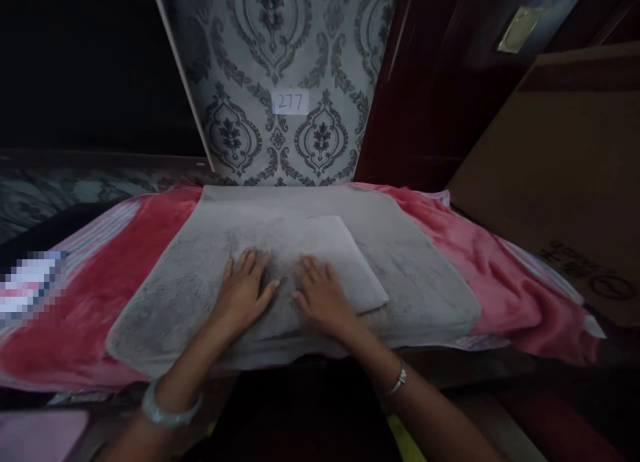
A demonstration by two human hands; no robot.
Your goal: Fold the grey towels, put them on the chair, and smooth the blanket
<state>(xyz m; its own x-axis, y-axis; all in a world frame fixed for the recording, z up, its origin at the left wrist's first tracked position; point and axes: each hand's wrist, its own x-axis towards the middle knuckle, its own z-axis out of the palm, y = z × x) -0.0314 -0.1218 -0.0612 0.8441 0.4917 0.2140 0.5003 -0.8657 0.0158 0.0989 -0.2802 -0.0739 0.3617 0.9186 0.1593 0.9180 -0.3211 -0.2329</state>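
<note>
A pale, flat rectangular piece (345, 262) lies on the grey mat (420, 295); whether it is paper or folded cloth I cannot tell. Its right corner and front right edge stand out clearly, while its left side blends into the grey. My right hand (323, 292) rests palm down on its left part, fingers stretched forward. To the left, my left hand (245, 285) lies flat with fingers and thumb spread, on the grey surface or the piece's faint left edge. Neither hand grips anything.
A red and pink blanket (155, 249) spreads under the mat on both sides. A large cardboard box (565, 169) stands at the right. A dark screen (95, 69) is at the back left. Patterned wallpaper (320, 55) bears a label (291, 102) reading 277.
</note>
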